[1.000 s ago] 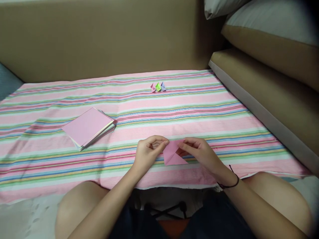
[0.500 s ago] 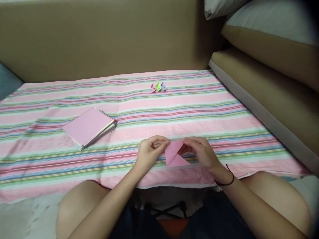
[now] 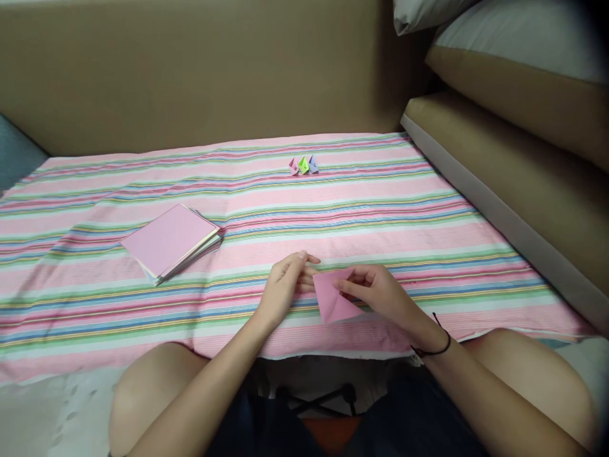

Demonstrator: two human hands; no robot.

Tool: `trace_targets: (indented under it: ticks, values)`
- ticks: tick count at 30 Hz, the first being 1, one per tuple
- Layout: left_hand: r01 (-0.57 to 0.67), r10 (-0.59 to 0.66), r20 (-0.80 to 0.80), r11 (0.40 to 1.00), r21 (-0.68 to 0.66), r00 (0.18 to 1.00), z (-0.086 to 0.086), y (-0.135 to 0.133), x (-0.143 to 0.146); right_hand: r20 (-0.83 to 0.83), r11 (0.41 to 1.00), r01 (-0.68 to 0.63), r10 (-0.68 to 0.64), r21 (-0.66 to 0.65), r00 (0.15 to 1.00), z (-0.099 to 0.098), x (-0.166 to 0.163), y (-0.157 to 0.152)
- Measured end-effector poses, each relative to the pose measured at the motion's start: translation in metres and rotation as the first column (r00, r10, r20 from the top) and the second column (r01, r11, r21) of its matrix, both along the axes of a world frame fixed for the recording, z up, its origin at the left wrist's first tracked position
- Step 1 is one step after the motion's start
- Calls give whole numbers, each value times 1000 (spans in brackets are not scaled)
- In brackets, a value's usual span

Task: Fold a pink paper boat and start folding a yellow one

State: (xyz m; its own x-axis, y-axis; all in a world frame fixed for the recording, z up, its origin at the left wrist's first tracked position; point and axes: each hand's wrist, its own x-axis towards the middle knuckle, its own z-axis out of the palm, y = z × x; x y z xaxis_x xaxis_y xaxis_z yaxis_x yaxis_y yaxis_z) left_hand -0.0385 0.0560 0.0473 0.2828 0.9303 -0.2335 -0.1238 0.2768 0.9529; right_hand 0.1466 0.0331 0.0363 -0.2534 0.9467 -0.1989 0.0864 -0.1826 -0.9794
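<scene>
A folded pink sheet of origami paper (image 3: 330,303) is pinched in my right hand (image 3: 373,287), its thumb on the upper face and the fingers behind. A crease or flap edge runs across the paper towards its lower corner. My left hand (image 3: 285,282) is beside the paper's left edge, thumb up and fingers stretched out, apart from one another. Its fingertips come close to the paper's upper left corner; whether they touch it, I cannot tell.
The striped cloth (image 3: 266,222) covers the surface. To the left lies a stack of coloured paper (image 3: 169,241), pink on top. Farther back stand three small folded paper pieces: pink (image 3: 294,167), green (image 3: 303,165) and violet (image 3: 313,164). Tan cushions (image 3: 514,139) line the right side.
My left hand has let go of the paper's upper left corner and opened. The right thumb has shifted inward over the paper, and the gap between its flaps has closed up.
</scene>
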Motion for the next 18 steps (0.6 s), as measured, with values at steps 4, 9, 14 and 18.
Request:
trace_targets:
  ticks: [4,9,14,18]
  values:
    - [213,-205,-131,976,48,970,1,0,-2,1,996,-84,84,30,996,-3,-1,-1]
    - [364,-325,-251,922,129,912,2,0,-6,73,985,-163,159,53,985,-2,1,0]
    - [336,-300,-265,937,99,916,1,1,-7,36,981,-193,193,2,981,-2,4,4]
    - [261,-208,-314,956,137,926,-1,-1,-5,113,970,-240,236,26,965,-6,5,5]
